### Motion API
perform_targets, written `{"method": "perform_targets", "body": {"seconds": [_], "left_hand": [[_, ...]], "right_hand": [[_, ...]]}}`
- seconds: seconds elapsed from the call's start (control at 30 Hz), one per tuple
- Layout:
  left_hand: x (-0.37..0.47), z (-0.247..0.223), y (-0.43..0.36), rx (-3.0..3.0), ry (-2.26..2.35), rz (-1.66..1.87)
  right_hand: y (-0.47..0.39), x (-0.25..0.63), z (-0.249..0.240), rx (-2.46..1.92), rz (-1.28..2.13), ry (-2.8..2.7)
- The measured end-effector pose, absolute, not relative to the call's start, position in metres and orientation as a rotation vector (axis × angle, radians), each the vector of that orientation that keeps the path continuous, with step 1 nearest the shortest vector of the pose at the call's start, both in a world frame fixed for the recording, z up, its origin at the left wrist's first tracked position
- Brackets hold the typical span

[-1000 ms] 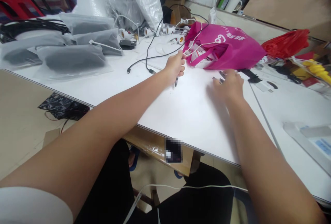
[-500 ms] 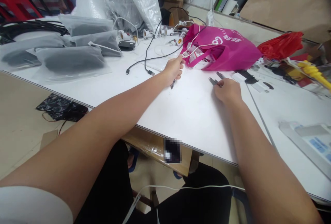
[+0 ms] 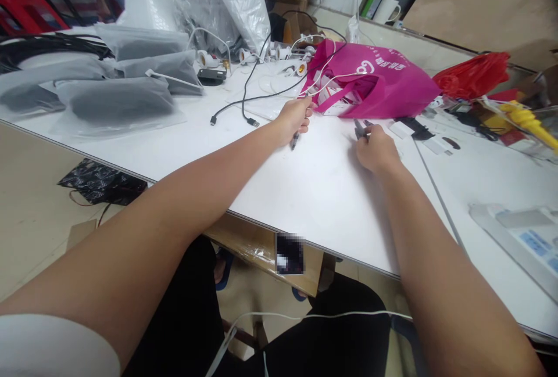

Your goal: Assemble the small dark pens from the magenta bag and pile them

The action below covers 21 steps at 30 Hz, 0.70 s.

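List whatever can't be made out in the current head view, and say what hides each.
Head view:
- Slim dark object: its upper part is covered by the left hand.
- Dark pronged tool: its rear is hidden by the right hand.
- Pink tote bag: its fabric hides the deeper contents.
- Front frosted pouch: cloudy plastic blurs its dark contents.
- Pale device: cut off by the right edge.

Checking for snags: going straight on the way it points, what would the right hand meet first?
Likely the pink bag, just beyond the dark tool in the right hand; depth is unclear.
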<state>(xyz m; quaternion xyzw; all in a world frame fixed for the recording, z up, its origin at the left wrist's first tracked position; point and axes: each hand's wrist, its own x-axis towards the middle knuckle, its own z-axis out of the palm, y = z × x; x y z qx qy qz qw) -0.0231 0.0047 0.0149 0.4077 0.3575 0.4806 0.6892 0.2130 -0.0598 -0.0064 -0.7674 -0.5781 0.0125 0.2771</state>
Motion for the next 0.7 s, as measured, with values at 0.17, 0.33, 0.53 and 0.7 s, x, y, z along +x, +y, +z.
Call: {"method": "perform_targets", "body": {"seconds": [0.17,0.33,0.53,0.7], "left_hand": [[-0.018,0.02,-0.011,0.99,0.77,0.995],[-0.005,0.019,-0.032,1.079,0.745,0.814],[0.01,0.013,-0.049,1.262,0.696,0.747],[0.008,0.015,-0.054,1.368,0.607,0.787]], "right_hand": [[-0.064,0.183,0.003,-1.748,0.428,-1.18],[-0.071,0.154,0.007,-1.411,0.65,-1.054],[-0.068,0.144,0.003,-1.312,0.535,-1.018],[-0.063,0.154,0.001,-1.314,0.313,-1.068]]}}
